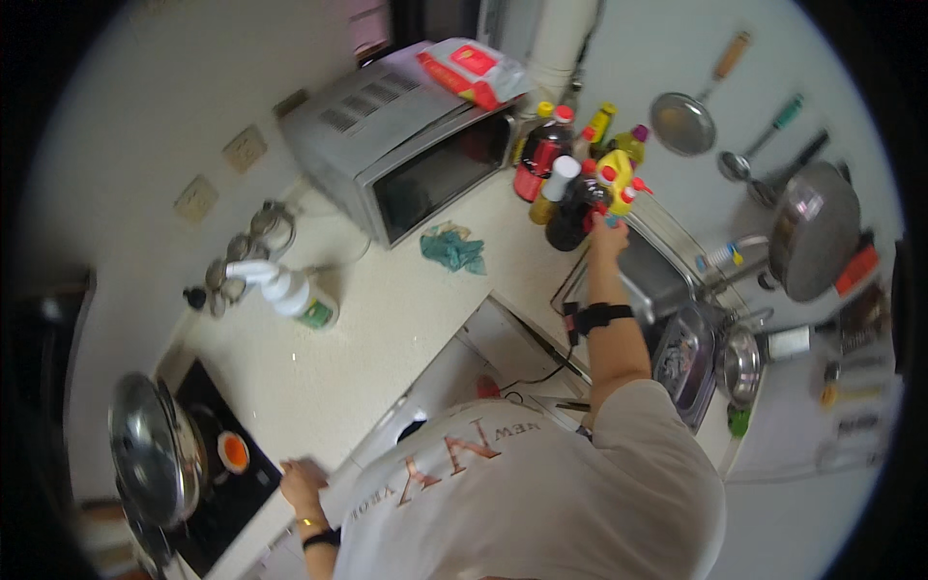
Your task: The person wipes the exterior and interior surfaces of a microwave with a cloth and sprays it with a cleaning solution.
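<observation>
My right hand [609,235] reaches to a group of bottles in the corner. Its fingers touch or lie just in front of a dark sauce bottle [569,225]; whether they grip it I cannot tell. Close by stand a yellow bottle [618,170] with a red cap, a white-capped bottle [557,187] and a dark bottle with a red label [540,161]. At the lower left, my left hand [303,480] rests by the counter's front edge near the black cooktop [239,500], with nothing seen in it. A crumpled teal cloth [453,249] lies on the counter between.
A microwave oven [428,174] carries a pack of wipes [475,71]. A white spray bottle [297,293] stands near glass jars [272,226]. A lidded pot [156,449] sits on the left. The metal sink [656,268] lies right, below a hanging pan [815,232] and strainer [683,123].
</observation>
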A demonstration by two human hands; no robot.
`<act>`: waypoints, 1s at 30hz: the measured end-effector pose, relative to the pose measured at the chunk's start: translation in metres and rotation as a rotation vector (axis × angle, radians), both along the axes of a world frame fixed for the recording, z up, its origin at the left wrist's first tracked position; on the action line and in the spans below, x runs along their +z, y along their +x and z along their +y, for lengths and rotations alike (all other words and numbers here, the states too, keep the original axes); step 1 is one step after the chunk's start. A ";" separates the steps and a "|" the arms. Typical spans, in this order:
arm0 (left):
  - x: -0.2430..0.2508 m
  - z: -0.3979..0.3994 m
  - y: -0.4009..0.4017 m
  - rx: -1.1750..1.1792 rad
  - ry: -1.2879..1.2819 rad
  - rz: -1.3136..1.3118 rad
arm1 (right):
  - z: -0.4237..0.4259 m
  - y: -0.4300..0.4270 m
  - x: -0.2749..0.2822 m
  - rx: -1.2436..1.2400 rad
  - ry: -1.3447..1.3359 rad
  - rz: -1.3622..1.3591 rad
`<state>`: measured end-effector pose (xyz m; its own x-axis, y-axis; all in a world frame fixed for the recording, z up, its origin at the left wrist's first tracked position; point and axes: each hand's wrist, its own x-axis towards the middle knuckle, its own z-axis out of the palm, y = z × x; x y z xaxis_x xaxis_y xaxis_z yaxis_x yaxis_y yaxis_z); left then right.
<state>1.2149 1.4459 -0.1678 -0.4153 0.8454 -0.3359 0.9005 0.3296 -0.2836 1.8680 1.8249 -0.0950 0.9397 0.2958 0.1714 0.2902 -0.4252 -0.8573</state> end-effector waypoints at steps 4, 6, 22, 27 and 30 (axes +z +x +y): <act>0.007 0.020 -0.005 -0.061 -0.156 -0.003 | -0.007 0.043 -0.012 0.554 0.217 0.465; 0.016 0.007 -0.011 0.125 -0.117 -0.059 | -0.026 0.000 0.023 0.668 0.298 0.734; 0.027 0.009 -0.017 0.235 -0.135 -0.086 | -0.132 -0.166 0.096 1.344 -0.191 1.049; 0.035 0.012 -0.009 0.172 -0.072 -0.101 | -0.107 -0.283 0.070 1.888 -0.324 0.846; 0.043 0.026 0.004 0.213 -0.144 -0.098 | -0.094 -0.347 0.045 1.976 -0.324 0.900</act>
